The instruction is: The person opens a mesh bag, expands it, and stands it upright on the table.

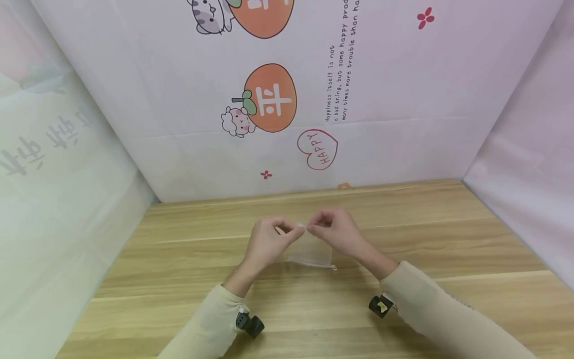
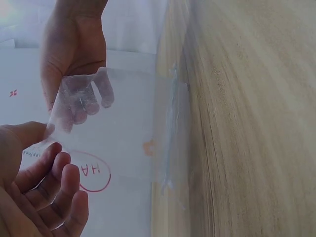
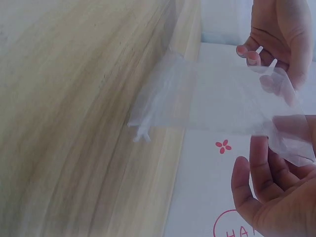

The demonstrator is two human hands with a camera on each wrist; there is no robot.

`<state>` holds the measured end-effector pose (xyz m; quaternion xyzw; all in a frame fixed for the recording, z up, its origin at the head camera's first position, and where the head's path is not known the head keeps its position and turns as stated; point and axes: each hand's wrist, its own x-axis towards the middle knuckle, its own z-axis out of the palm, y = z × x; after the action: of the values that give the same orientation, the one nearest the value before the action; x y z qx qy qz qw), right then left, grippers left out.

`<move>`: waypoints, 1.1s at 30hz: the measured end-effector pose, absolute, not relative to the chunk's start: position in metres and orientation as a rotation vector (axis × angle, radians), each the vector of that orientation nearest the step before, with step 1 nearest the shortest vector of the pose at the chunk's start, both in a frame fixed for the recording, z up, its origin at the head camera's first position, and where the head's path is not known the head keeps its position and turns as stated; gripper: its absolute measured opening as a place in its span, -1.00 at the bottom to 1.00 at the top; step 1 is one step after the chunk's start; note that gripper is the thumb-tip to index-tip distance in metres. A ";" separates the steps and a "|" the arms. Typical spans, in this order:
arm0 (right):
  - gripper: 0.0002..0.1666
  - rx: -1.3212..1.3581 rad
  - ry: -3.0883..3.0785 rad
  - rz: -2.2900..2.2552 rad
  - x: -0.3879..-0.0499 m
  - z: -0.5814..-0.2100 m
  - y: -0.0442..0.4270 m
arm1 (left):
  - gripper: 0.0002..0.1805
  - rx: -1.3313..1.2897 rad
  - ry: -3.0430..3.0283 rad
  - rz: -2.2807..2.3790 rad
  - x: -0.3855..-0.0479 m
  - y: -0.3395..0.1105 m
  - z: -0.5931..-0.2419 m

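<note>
A small clear plastic zip bag hangs between the two hands, above the wooden table. Its zip edge lies lowermost, close to the tabletop, with a small whitish pull tab at the right end. The left hand pinches the bag's upper edge between thumb and index finger. Just beside it, the right hand pinches the same edge in a like way. In the right wrist view the bag is see-through, and nothing shows inside it.
The wooden table extends around both arms. A white printed sheet stands upright behind it, and pale sheets close off the sides. Each sleeve carries a black wrist camera.
</note>
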<state>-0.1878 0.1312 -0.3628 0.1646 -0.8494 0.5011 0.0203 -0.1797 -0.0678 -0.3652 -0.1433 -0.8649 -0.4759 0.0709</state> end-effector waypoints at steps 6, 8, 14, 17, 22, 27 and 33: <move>-0.93 0.483 -2.597 1.583 -0.186 -0.363 0.129 | -0.81 -0.420 -2.599 -1.406 -0.179 -0.065 -0.366; -0.93 0.503 -2.605 1.574 -0.186 -0.362 0.130 | -0.82 -0.412 -2.598 -1.405 -0.179 -0.065 -0.366; -0.82 0.585 -2.677 1.536 -0.191 -0.353 0.137 | -0.84 -0.426 -2.635 -1.326 -0.180 -0.065 -0.364; -0.83 0.682 -2.703 1.494 -0.195 -0.346 0.138 | -0.85 -0.465 -2.651 -1.292 -0.180 -0.066 -0.363; -0.95 0.782 -2.734 1.442 -0.197 -0.340 0.138 | -0.87 -0.502 -2.681 -1.254 -0.181 -0.065 -0.361; -0.94 0.736 -2.752 1.399 -0.197 -0.339 0.138 | -0.88 -0.495 -2.687 -1.260 -0.180 -0.065 -0.360; -0.93 0.694 -2.738 1.392 -0.196 -0.342 0.139 | -0.92 -0.481 -2.681 -1.270 -0.180 -0.066 -0.359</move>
<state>-0.1961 0.1392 -0.3419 0.2205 -0.8695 0.4419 -0.0038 -0.1802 -0.0660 -0.3590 -0.1596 -0.8900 -0.4217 0.0680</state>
